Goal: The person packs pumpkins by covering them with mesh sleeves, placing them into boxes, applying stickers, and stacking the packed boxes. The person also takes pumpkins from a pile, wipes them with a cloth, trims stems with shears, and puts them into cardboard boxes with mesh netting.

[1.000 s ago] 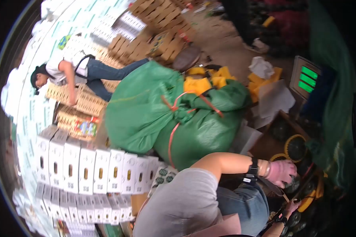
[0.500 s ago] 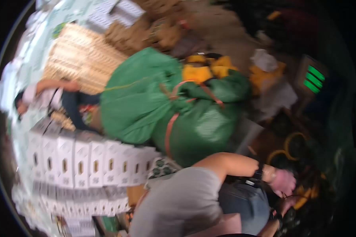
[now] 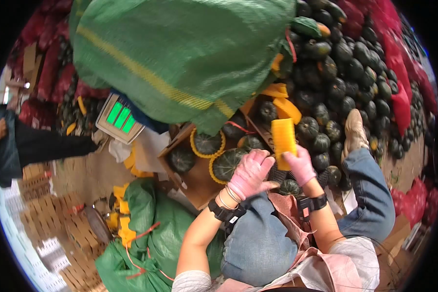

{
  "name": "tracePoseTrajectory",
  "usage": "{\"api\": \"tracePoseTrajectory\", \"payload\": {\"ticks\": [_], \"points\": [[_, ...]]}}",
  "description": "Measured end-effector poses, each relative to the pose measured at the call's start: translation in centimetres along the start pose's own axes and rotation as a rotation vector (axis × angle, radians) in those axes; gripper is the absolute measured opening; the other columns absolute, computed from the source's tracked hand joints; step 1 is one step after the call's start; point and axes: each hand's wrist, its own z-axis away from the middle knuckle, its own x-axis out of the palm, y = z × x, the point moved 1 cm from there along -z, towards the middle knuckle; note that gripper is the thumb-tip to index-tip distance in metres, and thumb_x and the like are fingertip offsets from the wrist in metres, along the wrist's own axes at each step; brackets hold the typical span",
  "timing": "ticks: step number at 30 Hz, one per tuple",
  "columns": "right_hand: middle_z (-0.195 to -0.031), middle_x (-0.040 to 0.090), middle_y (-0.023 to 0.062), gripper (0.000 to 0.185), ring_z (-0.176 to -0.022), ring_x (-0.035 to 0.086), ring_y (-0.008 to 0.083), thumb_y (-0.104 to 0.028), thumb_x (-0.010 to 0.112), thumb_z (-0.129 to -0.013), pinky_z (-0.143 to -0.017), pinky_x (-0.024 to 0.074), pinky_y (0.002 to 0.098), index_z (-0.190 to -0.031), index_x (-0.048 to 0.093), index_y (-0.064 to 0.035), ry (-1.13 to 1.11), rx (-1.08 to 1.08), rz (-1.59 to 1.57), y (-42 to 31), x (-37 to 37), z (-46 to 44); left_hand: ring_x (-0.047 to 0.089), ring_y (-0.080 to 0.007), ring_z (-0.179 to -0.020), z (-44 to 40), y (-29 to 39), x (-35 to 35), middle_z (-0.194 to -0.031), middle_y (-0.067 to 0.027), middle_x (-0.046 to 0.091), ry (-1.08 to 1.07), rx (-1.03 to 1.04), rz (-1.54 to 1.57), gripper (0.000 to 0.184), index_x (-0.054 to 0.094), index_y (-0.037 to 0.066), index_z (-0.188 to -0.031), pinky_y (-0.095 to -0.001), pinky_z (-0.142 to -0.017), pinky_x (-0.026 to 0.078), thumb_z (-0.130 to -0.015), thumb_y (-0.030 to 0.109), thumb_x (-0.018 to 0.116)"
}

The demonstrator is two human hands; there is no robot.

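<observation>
In the head view my right hand (image 3: 300, 167), in a pink glove, is closed on a yellow ribbed foam sleeve (image 3: 283, 141), which stands upright from the fingers. Close beside it on the left is my left hand (image 3: 252, 171), also gloved in pink, its fingers apart and holding nothing. Just beyond the left hand sits an open cardboard box (image 3: 198, 187) with dark green pumpkins in it. One pumpkin (image 3: 208, 142) wears a yellow foam collar, and so does another pumpkin (image 3: 227, 164) partly behind the left hand. A bare pumpkin (image 3: 182, 159) lies at the box's left side.
Loose dark green pumpkins (image 3: 343, 73) are heaped at the right. A large green sack (image 3: 165, 53) bulges overhead, and another green sack (image 3: 180, 228) lies lower left. A scale with lit green displays (image 3: 120, 117) stands left of the box. Another person's leg (image 3: 53, 148) shows far left.
My view has swung round from the sacks and white cartons to the box and pumpkin heap. My hands, at the far right before, are now central, with the yellow sleeve clearly visible in the right.
</observation>
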Motion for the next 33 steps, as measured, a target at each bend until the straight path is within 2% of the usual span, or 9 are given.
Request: {"api": "tracePoseTrajectory", "payload": {"ticks": [8, 12, 14, 18, 22, 26, 28, 29, 33], "points": [[-0.090, 0.058, 0.0015, 0.034, -0.077, 0.054, 0.0074, -0.033, 0.056, -0.090, -0.069, 0.0462, 0.0240, -0.109, 0.054, -0.0046, -0.275, 0.206, -0.553, -1.8, 4.1, 1.8, 0.055, -0.0342, -0.089, -0.5, -0.9, -0.2, -0.096, -0.0152, 0.054, 0.093, -0.093, 0.078, 0.045, 0.053, 0.004, -0.088, -0.0417, -0.076, 0.046, -0.063, 0.033, 0.078], [-0.083, 0.056, 0.0045, 0.065, -0.072, 0.057, 0.0181, -0.053, 0.074, -0.069, -0.064, 0.0472, 0.0319, -0.105, 0.050, -0.0038, -0.356, -0.186, 0.083, -3.6, 3.7, 1.7, 0.051, -0.0229, -0.069, -0.5, -2.2, -0.6, -0.077, -0.0075, 0.050, 0.122, -0.127, 0.546, 0.037, 0.055, 0.004, -0.086, -0.0296, -0.063, 0.043, -0.077, 0.036, 0.071], [-0.080, 0.056, 0.0108, 0.057, -0.071, 0.056, 0.0255, -0.042, 0.077, -0.067, -0.066, 0.0470, 0.0352, -0.099, 0.052, -0.0018, -0.196, -0.300, 0.609, -6.0, 3.7, 2.6, 0.051, -0.0210, -0.069, -0.5, -1.6, -0.1, -0.077, -0.0069, 0.050, 0.106, -0.368, 0.837, 0.033, 0.053, 0.004, -0.081, -0.0312, -0.062, 0.042, -0.077, 0.030, 0.072], [-0.078, 0.055, 0.0113, 0.033, -0.069, 0.054, 0.0233, -0.019, 0.075, -0.068, -0.064, 0.0456, 0.0319, -0.087, 0.055, -0.0005, -0.072, -0.559, 0.313, -5.2, 2.1, 0.8, 0.050, -0.0144, -0.069, 0.1, -1.6, -0.8, -0.075, -0.0040, 0.050, 0.110, -0.541, 1.105, 0.027, 0.051, 0.004, -0.079, -0.0296, -0.061, 0.041, -0.075, 0.019, 0.073], [-0.091, 0.058, 0.0119, 0.032, -0.080, 0.057, 0.0260, 0.002, 0.062, -0.064, -0.075, 0.0463, 0.0310, -0.095, 0.054, -0.0011, 0.085, -0.473, 0.105, -5.7, 2.8, 0.9, 0.057, -0.0134, -0.079, 0.2, -0.7, -2.1, -0.086, -0.0042, 0.059, 0.218, -0.449, 0.352, 0.024, 0.058, 0.003, -0.096, -0.0269, -0.070, 0.047, -0.078, 0.013, 0.070], [-0.088, 0.061, 0.0106, 0.027, -0.084, 0.059, 0.0268, 0.000, 0.054, -0.068, -0.080, 0.0466, 0.0343, -0.095, 0.057, 0.0003, -0.079, -0.704, 0.402, -4.8, 2.8, 0.4, 0.059, -0.0219, -0.101, 1.6, -0.7, -2.1, -0.108, -0.0096, 0.061, 0.375, -0.721, 1.900, 0.025, 0.056, 0.003, -0.107, -0.0354, -0.092, 0.046, -0.085, 0.014, 0.058], [-0.092, 0.065, 0.0083, 0.028, -0.085, 0.062, 0.0233, -0.006, 0.059, -0.070, -0.082, 0.0482, 0.0339, -0.096, 0.060, 0.0013, -0.330, -0.178, -0.083, -2.5, 1.7, -0.3, 0.057, -0.0246, -0.108, 3.2, -1.9, -1.7, -0.113, -0.0120, 0.061, 0.417, -0.800, 2.055, 0.028, 0.055, 0.002, -0.109, -0.0401, -0.094, 0.045, -0.085, 0.017, 0.060], [-0.102, 0.066, 0.0079, 0.035, -0.091, 0.064, 0.0202, -0.010, 0.065, -0.071, -0.086, 0.0491, 0.0326, -0.104, 0.061, 0.0029, -0.453, 0.098, -0.847, -2.8, 2.3, 0.2, 0.057, -0.0247, -0.109, 3.7, -1.9, -2.6, -0.114, -0.0115, 0.060, 0.322, -0.807, 1.895, 0.030, 0.055, 0.002, -0.110, -0.0397, -0.094, 0.045, -0.085, 0.018, 0.061], [-0.107, 0.066, 0.0091, 0.045, -0.097, 0.063, 0.0190, -0.012, 0.074, -0.071, -0.090, 0.0470, 0.0310, -0.111, 0.059, 0.0031, -0.612, 0.241, -0.917, -2.7, 2.6, 1.7, 0.056, -0.0156, -0.104, 2.9, -0.7, -3.8, -0.112, -0.0057, 0.061, 0.197, -0.603, 1.424, 0.038, 0.054, 0.000, -0.118, -0.0305, -0.093, 0.043, -0.087, 0.019, 0.063]]}}
